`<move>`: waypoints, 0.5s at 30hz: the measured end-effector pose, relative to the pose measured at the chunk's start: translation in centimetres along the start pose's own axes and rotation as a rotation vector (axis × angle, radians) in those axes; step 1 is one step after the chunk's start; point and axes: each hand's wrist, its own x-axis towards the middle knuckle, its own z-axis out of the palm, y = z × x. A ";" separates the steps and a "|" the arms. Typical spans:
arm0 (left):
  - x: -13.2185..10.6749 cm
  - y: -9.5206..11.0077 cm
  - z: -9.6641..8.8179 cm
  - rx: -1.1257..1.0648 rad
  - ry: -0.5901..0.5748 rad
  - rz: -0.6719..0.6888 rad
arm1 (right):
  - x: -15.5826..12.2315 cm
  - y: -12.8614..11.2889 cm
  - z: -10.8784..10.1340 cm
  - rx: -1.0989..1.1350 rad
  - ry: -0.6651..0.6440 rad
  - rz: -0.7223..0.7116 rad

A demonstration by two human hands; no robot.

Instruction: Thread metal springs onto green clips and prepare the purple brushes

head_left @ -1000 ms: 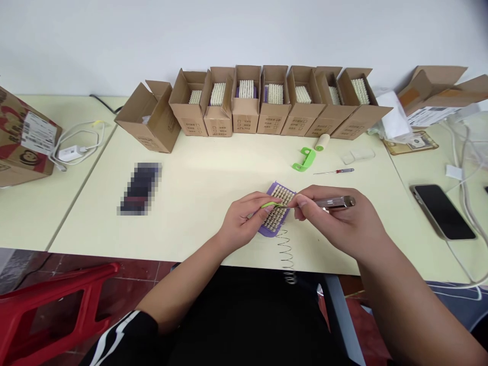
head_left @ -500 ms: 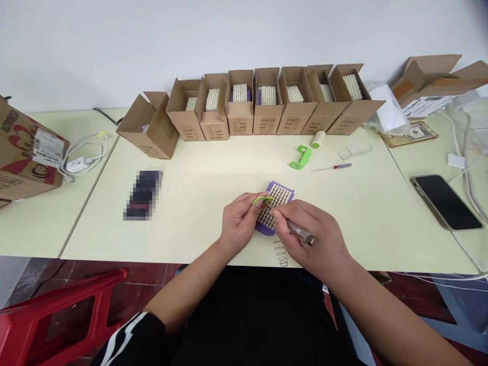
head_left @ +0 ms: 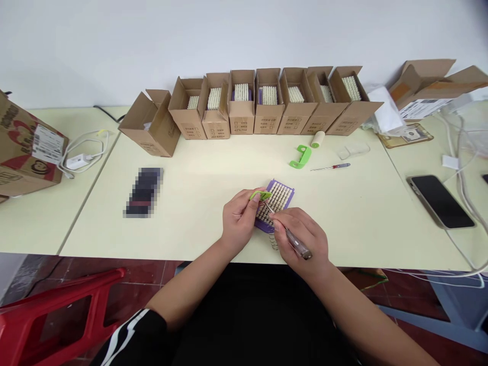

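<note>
Two hands (head_left: pixel 240 219) hold a green piece (head_left: pixel 264 195) and a tool (head_left: pixel 298 244).

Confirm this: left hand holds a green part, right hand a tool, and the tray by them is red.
Wrong colour: the head view shows a purple tray. The left hand does hold a green part, the right hand a tool.

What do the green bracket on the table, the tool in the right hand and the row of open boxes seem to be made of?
Green bracket: probably plastic; smooth, evenly coloured, with rounded ends.
Tool in the right hand: the thin greyish shaft looks like metal; the brownish, slightly glossy handle is perhaps plastic.
Open boxes: cardboard, matt brown, with folded flaps and dark print.
</note>
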 end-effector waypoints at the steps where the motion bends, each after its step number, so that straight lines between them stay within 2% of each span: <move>1: 0.0 0.0 0.0 -0.010 0.010 -0.009 | -0.2 0.0 0.2 0.014 0.019 0.008; 5: -0.2 0.1 0.1 -0.077 0.058 -0.067 | -0.5 -0.1 0.8 0.086 0.080 0.071; 11: -0.2 0.0 0.7 -0.246 0.153 -0.206 | -0.4 -0.3 0.9 0.213 0.090 0.303; 15: 0.0 -0.1 1.2 -0.343 0.192 -0.276 | -0.4 -0.6 1.5 0.240 0.111 0.396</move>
